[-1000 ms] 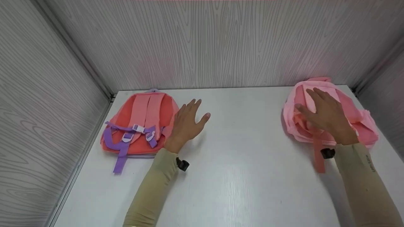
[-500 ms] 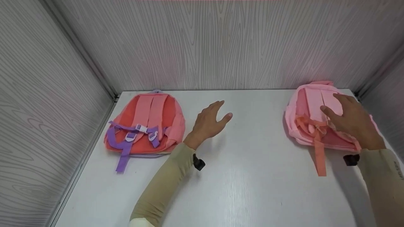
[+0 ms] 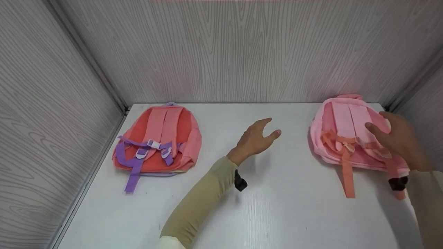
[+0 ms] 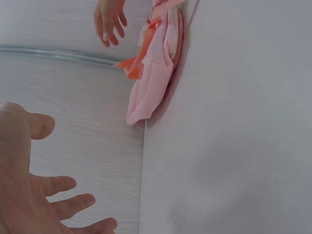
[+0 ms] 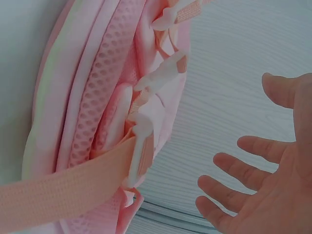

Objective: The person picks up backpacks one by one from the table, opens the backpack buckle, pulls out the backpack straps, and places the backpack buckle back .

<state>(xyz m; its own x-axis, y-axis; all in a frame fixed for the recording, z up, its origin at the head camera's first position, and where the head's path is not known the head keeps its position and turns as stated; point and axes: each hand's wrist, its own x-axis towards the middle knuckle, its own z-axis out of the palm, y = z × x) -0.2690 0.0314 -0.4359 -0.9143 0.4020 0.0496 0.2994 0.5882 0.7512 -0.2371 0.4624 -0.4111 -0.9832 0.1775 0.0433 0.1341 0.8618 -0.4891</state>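
Note:
Toward the right of the white table a pink backpack (image 3: 351, 124) lies with its straps up and orange webbing hanging toward the front. My right hand (image 3: 398, 138) hovers at its right side, fingers spread and holding nothing. In the right wrist view, a gap shows between the right hand (image 5: 258, 170) and the backpack's white buckles (image 5: 139, 151). My left hand (image 3: 254, 138) is above the middle of the table, fingers apart, nothing in it. On the left lies a coral backpack (image 3: 157, 138) with purple webbing and white buckles, straps facing up.
A grey wood-grain panel (image 3: 221, 52) stands behind the table (image 3: 277, 207). Similar side panels rise at the left (image 3: 52, 121) and right. A black wrist camera (image 3: 240, 181) sits on the left sleeve.
My left hand has moved right, away from the coral backpack to mid-table. The right hand has slid right off the pink backpack's middle, uncovering its straps; a second orange strap end now hangs at its right.

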